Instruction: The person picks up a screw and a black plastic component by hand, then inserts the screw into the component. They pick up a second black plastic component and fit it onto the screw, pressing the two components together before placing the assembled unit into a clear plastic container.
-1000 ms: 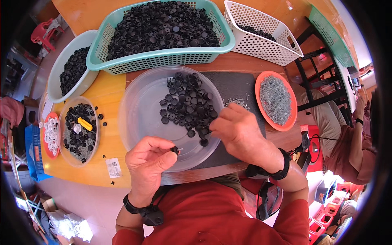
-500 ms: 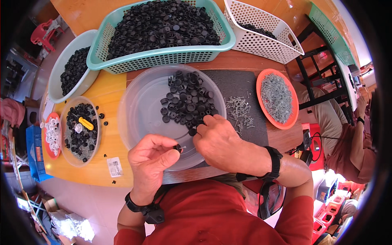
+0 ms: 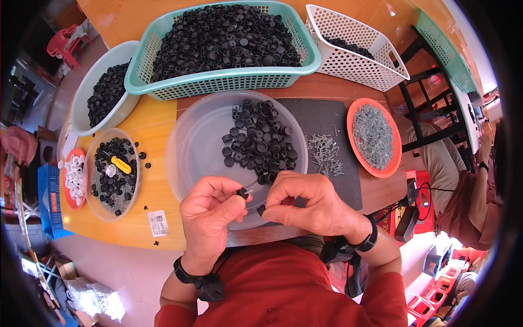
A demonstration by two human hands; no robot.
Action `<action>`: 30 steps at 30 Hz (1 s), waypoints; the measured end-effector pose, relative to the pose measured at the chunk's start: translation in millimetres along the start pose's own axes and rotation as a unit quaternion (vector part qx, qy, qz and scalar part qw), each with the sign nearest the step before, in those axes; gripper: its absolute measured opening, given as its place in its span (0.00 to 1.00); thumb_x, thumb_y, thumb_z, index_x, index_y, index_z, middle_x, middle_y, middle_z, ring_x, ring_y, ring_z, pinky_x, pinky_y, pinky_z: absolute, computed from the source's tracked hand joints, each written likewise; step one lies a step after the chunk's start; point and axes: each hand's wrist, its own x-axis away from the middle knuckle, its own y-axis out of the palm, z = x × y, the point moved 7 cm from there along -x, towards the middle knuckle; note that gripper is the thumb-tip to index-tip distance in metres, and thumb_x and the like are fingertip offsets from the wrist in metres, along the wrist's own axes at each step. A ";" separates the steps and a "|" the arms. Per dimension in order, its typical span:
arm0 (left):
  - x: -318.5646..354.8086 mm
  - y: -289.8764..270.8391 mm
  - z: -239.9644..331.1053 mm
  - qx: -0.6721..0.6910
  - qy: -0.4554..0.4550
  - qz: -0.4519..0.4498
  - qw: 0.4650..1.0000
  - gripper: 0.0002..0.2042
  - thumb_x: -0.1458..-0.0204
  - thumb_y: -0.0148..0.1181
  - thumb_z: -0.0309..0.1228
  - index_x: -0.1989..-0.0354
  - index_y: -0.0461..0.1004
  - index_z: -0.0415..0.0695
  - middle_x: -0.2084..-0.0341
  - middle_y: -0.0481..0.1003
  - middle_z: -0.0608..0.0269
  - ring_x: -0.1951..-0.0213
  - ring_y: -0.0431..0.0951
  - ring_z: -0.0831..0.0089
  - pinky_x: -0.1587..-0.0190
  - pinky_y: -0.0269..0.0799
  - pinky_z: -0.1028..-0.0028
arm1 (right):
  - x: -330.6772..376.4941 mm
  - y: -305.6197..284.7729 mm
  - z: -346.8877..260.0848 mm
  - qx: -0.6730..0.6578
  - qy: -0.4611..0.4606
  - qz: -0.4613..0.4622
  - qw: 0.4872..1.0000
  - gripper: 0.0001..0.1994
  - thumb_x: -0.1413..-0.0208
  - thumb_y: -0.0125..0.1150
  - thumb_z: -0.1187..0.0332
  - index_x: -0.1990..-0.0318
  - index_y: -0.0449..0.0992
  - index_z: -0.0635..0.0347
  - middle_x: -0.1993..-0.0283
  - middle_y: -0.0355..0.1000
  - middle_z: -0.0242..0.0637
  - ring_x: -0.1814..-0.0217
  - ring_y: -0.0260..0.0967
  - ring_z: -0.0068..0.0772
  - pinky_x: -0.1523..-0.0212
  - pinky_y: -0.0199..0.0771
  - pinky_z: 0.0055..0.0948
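My left hand point(image 3: 211, 218) pinches a small round black plastic part point(image 3: 242, 192) between thumb and fingertips, over the near edge of a clear round tub point(image 3: 196, 150). Just right of it, my right hand point(image 3: 313, 204) has thumb and forefinger closed on another small black plastic piece point(image 3: 261, 209), only partly visible. The two pieces are close but apart. Inside the tub, a heap of black plastic caps point(image 3: 261, 139) fills the right side. Beside the tub, loose metal screws point(image 3: 324, 153) lie on a dark mat point(image 3: 348, 188).
An orange plate point(image 3: 399, 146) of screws stands right. Behind are a green basket point(image 3: 229, 80) full of black parts and a white basket point(image 3: 348, 71). At left are a pale basin point(image 3: 81, 117), a clear bowl point(image 3: 111, 217) with a yellow object point(image 3: 121, 164), and white pieces point(image 3: 74, 177).
My right hand has drawn back from the heap of caps toward me and now holds a small black piece near my left hand. My left hand keeps its pinch.
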 end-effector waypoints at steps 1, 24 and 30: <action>0.7 3.3 -1.0 0.018 -0.001 -0.010 1.000 0.10 0.51 0.63 0.23 0.62 0.70 0.35 0.71 0.77 0.56 0.75 0.75 0.77 0.72 0.70 0.81 | 2.1 -1.0 1.9 -0.051 0.011 0.018 0.998 0.05 0.53 0.65 0.74 0.72 0.75 0.63 0.74 0.68 0.31 0.74 0.61 0.22 0.71 0.63 0.22; 2.1 14.7 -11.7 0.082 -0.006 0.005 0.997 0.10 0.48 0.60 0.24 0.61 0.66 0.36 0.70 0.73 0.58 0.75 0.74 0.74 0.74 0.71 0.77 | 21.1 5.8 -11.7 0.115 -0.165 0.211 0.957 0.10 0.54 0.60 0.82 0.62 0.73 0.65 0.70 0.72 0.39 0.74 0.66 0.35 0.72 0.65 0.29; 2.6 19.3 -13.1 0.106 -0.033 -0.005 0.994 0.10 0.48 0.59 0.25 0.61 0.67 0.36 0.70 0.73 0.59 0.74 0.74 0.73 0.74 0.70 0.76 | 26.9 9.0 -18.1 0.173 -0.200 0.238 0.934 0.12 0.56 0.60 0.84 0.62 0.73 0.66 0.70 0.71 0.41 0.74 0.65 0.39 0.73 0.65 0.31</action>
